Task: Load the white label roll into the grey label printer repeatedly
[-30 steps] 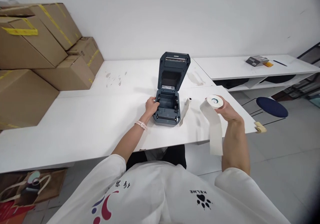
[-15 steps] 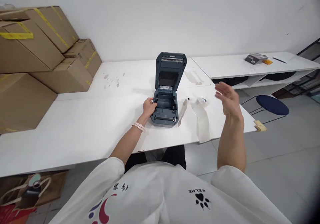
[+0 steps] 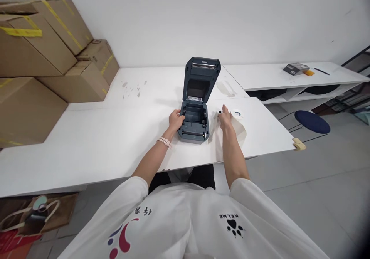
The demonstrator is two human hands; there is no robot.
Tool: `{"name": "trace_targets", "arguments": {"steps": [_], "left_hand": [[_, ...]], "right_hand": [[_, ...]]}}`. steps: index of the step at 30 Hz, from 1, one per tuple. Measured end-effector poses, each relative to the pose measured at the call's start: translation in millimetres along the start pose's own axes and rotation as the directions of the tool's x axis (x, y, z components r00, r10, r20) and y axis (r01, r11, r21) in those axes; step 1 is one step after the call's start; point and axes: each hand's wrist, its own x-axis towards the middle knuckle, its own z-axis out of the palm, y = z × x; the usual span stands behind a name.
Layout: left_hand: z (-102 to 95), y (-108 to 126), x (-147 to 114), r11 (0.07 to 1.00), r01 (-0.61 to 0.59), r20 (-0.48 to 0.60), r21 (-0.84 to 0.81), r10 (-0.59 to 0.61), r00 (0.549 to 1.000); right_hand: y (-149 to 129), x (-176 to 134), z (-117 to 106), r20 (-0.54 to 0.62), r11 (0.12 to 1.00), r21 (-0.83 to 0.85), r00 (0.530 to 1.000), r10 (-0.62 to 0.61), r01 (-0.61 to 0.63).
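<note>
Worktop (image 3: 138,132): it is white, and its near edge runs just in front of the person. A wide white stretch gives room to the left hand's outer side, and another lies at right, toward the right edge.
Side worktop (image 3: 257,78): it joins behind at the right, and its front edge stands over open shelves.
Cardboard boxes (image 3: 43,112): they are piled at the far left, well apart from the hands.
Printer (image 3: 193,124): it sits a little back from the near edge, the lid is raised and leans backward, the inside is open upward.
Left hand (image 3: 176,119): its fingers are grasping the left side wall of the printer, with the thumb over the rim.
Right hand (image 3: 225,117): it is at the thin roll (image 3: 219,111), right of the printer; I cannot tell if the fingers are closed on it.
Wide paper roll (image 3: 237,113): it is on the worktop just right of the right hand, and its loose strip reaches toward the near edge.
Corner pad (image 3: 299,144): yellowish, it covers the worktop's near right corner.
</note>
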Motion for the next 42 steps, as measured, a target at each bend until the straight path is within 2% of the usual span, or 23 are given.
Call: {"name": "trace_targets", "arguments": {"steps": [3, 5, 8, 11, 12, 14, 17, 18, 19, 20, 21, 23, 25, 29, 33, 38, 40, 42], "left_hand": [[-0.6, 1, -2, 1.0, 0.003, -0.003, -0.003, -0.003, 1.0], [-0.9, 2, -2, 1.0, 0.007, -0.004, -0.005, -0.007, 1.0], [-1.1, 1, -2, 1.0, 0.01, 0.006, -0.007, -0.01, 1.0], [-0.9, 0, -2, 1.0, 0.008, 0.012, -0.012, -0.008, 1.0], [-0.7, 0, -2, 1.0, 0.008, 0.011, -0.012, -0.008, 1.0], [-0.2, -1, -1, 1.0, 0.009, 0.01, -0.013, -0.009, 1.0], [0.9, -2, 0, 1.0, 0.007, 0.0, -0.005, -0.007, 1.0], [1.3, -2, 0, 1.0, 0.005, -0.001, -0.002, -0.005, 1.0], [1.6, -3, 1, 1.0, 0.002, -0.001, 0.001, -0.002, 1.0], [1.8, -3, 1, 1.0, 0.0, -0.001, 0.001, 0.0, 1.0], [2.0, -3, 1, 1.0, -0.001, 0.0, -0.002, 0.001, 1.0], [2.0, -4, 2, 1.0, 0.001, -0.007, -0.011, -0.001, 1.0], [1.8, -3, 2, 1.0, 0.008, -0.014, -0.015, -0.009, 1.0], [1.7, -3, 3, 1.0, 0.012, -0.029, -0.023, -0.013, 1.0], [1.8, -4, 2, 1.0, 0.001, -0.021, -0.021, -0.001, 1.0], [1.5, -6, -1, 0.999, -0.007, 0.002, -0.032, 0.007, 1.0], [1.7, -5, -3, 0.997, -0.003, 0.009, -0.075, 0.004, 1.0], [2.2, -4, -4, 0.987, 0.013, 0.049, -0.159, -0.005, 0.999]], "right_hand": [[-6, 7, 3, 0.07, 0.985, 0.004, 0.983, 0.171, -0.172], [-13, 1, -1, 0.11, 0.978, 0.024, 0.973, 0.201, -0.205], [-37, -22, -20, 0.149, 0.981, 0.105, 0.978, 0.146, -0.163], [-78, -50, -47, 0.241, 0.959, 0.283, 0.967, -0.088, 0.017], [-94, -56, -53, 0.286, 0.938, 0.334, 0.939, -0.192, 0.09], [-125, -58, -54, 0.467, 0.934, 0.311, 0.828, -0.31, 0.175], [-156, -39, -24, 0.784, 0.947, 0.031, 0.58, -0.222, 0.321], [-160, -31, -8, 0.831, 0.903, -0.08, 0.529, -0.174, 0.422], [-161, -24, 10, 0.855, 0.825, -0.201, 0.505, -0.115, 0.528], [-159, -18, 28, 0.859, 0.714, -0.328, 0.511, -0.048, 0.618], [-155, -14, 44, 0.843, 0.589, -0.444, 0.538, 0.018, 0.676], [-145, -11, 70, 0.787, 0.388, -0.598, 0.606, 0.117, 0.701], [-134, -13, 85, 0.745, 0.314, -0.66, 0.65, 0.15, 0.683], [-121, -24, 88, 0.715, 0.311, -0.682, 0.693, 0.091, 0.662], [-120, -51, 69, 0.709, 0.355, -0.644, 0.703, -0.056, 0.677], [-110, -115, 34, 0.689, 0.555, -0.44, 0.662, -0.297, 0.706], [-101, -139, 29, 0.699, 0.553, -0.401, 0.634, -0.33, 0.73], [-92, -155, 30, 0.689, 0.54, -0.4, 0.631, -0.356, 0.741]]}}
